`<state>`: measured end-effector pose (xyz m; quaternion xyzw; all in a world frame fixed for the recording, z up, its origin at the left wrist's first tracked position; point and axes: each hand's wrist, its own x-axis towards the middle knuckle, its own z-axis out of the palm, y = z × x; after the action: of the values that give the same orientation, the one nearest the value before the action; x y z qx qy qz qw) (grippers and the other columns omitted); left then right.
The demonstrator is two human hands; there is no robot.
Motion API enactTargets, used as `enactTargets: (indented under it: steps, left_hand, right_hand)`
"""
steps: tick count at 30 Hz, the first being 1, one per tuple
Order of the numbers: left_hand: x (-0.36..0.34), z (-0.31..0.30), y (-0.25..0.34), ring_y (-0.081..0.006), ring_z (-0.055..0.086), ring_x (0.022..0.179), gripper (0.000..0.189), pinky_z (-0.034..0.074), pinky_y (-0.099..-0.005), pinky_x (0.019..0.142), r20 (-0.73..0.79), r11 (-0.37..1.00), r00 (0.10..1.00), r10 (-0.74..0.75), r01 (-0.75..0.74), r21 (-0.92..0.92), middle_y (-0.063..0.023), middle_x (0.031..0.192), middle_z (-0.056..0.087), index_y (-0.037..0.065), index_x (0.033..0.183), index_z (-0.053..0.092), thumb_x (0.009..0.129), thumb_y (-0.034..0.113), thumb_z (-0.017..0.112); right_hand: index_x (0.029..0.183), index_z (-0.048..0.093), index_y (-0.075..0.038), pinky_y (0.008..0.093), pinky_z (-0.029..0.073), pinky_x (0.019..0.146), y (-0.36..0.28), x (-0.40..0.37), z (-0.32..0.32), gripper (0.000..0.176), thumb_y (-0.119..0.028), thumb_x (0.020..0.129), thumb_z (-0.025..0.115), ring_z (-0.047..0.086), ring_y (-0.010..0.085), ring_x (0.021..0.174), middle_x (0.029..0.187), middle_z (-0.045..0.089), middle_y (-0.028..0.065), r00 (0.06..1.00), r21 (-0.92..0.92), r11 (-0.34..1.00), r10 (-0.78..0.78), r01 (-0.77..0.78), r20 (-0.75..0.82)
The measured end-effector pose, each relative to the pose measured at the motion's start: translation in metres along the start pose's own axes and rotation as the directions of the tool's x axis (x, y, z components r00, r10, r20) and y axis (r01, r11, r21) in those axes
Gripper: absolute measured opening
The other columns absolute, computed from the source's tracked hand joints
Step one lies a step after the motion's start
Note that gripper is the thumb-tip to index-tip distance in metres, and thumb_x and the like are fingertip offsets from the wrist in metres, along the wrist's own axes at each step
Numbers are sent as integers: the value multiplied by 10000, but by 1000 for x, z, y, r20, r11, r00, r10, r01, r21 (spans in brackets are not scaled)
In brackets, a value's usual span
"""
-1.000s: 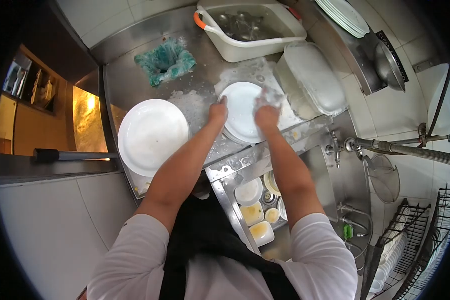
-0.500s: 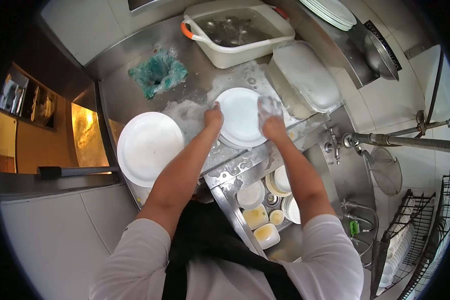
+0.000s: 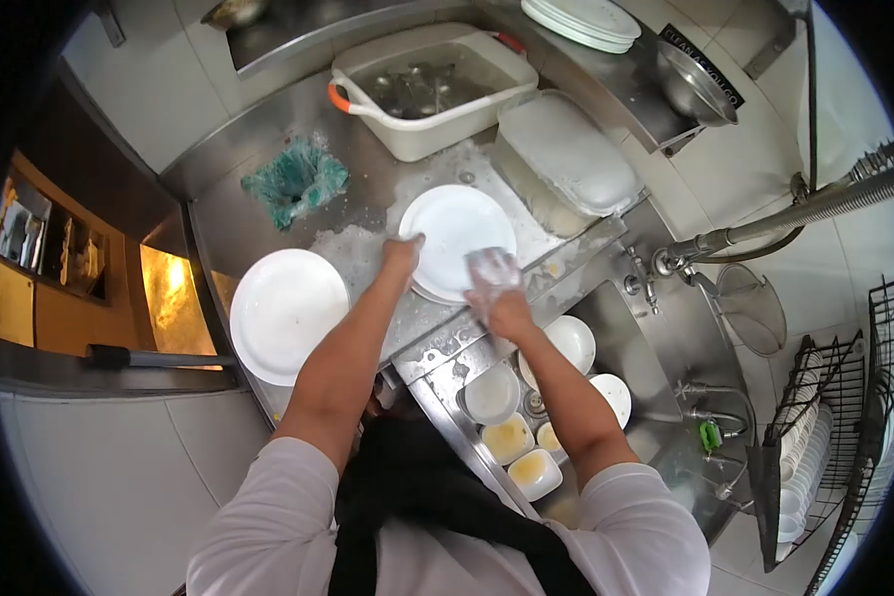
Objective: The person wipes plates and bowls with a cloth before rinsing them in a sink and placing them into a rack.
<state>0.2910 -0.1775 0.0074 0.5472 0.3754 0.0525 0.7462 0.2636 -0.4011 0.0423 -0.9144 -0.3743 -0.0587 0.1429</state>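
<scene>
A round white plate [image 3: 459, 238] lies on the wet, sudsy steel counter, with at least one more rim showing beneath it. My left hand [image 3: 402, 254] grips its left edge, thumb on top of the rim. Over the plate's lower right edge is my right hand [image 3: 499, 296], coated in white foam and blurred. Its fingers press on the plate, and whatever may be under them is hidden. To the left sits a larger stack of white plates [image 3: 288, 316], near my left forearm.
Behind are a white tub [image 3: 412, 141] of cloudy water and utensils, a foam-topped container [image 3: 566, 149] and a crumpled green plastic bag [image 3: 296, 184]. Dirty dishes [image 3: 533, 475] fill part of the sink [image 3: 616, 328]. A hose [image 3: 805, 211] and dish rack [image 3: 815, 447] are at right.
My right hand has slid from the plate's right side down to its lower right edge. My left hand keeps its hold on the left rim. The camera view has shifted slightly.
</scene>
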Motion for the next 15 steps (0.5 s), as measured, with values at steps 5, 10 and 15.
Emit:
enactTargets:
  steps: [5, 10, 15]
  left_hand:
    - [-37, -28, 18, -243, 664, 888, 388, 527, -351, 771, 304, 940, 927, 221, -286, 187, -180, 998, 684, -113, 1080, 623, 819, 152, 730]
    - [-71, -13, 101, -274, 670, 847, 334, 514, -382, 778, 804, 320, 554, 218, -818, 477, -179, 969, 691, 36, 1125, 639, 862, 240, 668]
    - [-127, 34, 139, -397, 630, 905, 287, 496, -460, 808, 913, -284, 407, -38, -880, 380, -233, 981, 662, 61, 1104, 614, 892, 254, 613]
  right_hand:
    - [1426, 337, 15, 347, 359, 1072, 59, 4, -8, 777, -186, 787, 732, 472, 341, 1274, 1376, 466, 268, 911, 614, 757, 385, -223, -145]
    - [1186, 579, 57, 326, 484, 884, 49, 19, -79, 557, -206, 737, 777, 649, 195, 934, 985, 701, 137, 885, 816, 350, 252, -460, 391]
    - [1011, 682, -60, 344, 489, 769, 21, 47, -103, 314, -196, 743, 772, 625, 182, 812, 911, 705, 110, 989, 699, 703, 37, -126, 141]
